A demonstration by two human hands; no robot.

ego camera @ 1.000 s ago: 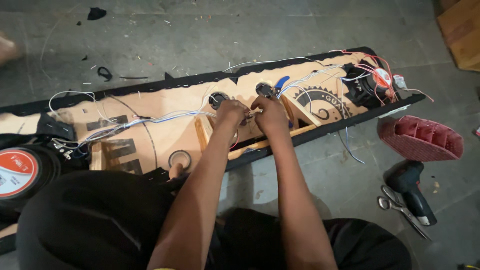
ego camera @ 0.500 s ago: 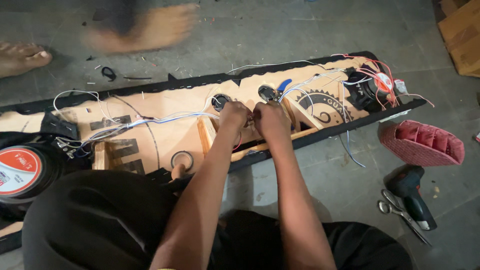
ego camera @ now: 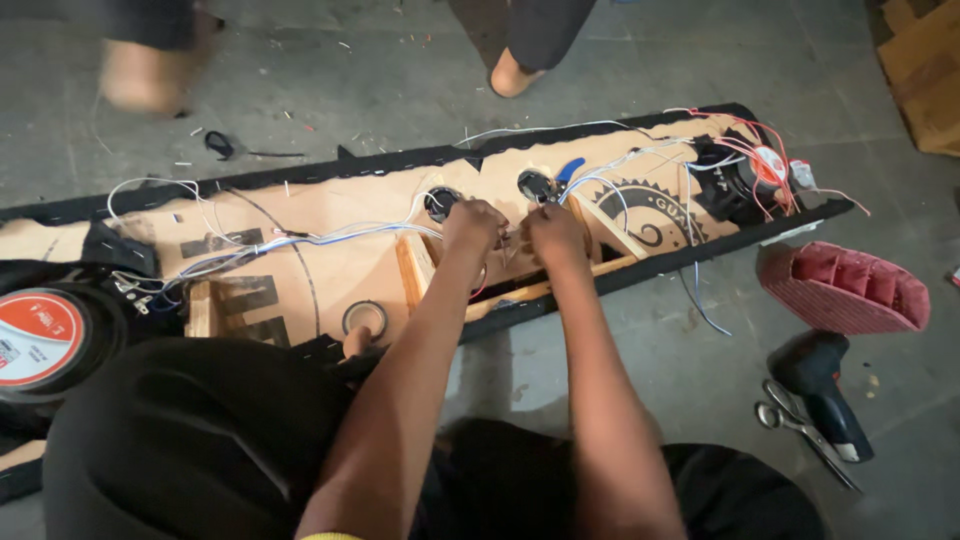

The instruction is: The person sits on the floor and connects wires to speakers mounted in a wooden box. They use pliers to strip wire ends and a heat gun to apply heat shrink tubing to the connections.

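Note:
A long wooden speaker panel (ego camera: 330,260) with a black edge lies flat on the concrete floor. White, blue and red wires (ego camera: 300,240) run across it. My left hand (ego camera: 473,226) and my right hand (ego camera: 553,233) meet at the panel's middle, fingers pinched together on thin wires between two small round black tweeters (ego camera: 441,202) (ego camera: 536,184). What exactly sits between the fingertips is hidden.
A large round speaker (ego camera: 40,338) with an orange and white cap sits at the left end. A tape roll (ego camera: 364,318) lies on the panel. A red segmented tray (ego camera: 845,290), a cordless drill (ego camera: 822,390) and scissors (ego camera: 800,430) lie right. Another person's bare feet (ego camera: 515,72) stand beyond the panel.
My hands have stayed on the wires at the panel's middle. The other person's feet have moved along the far side of the panel.

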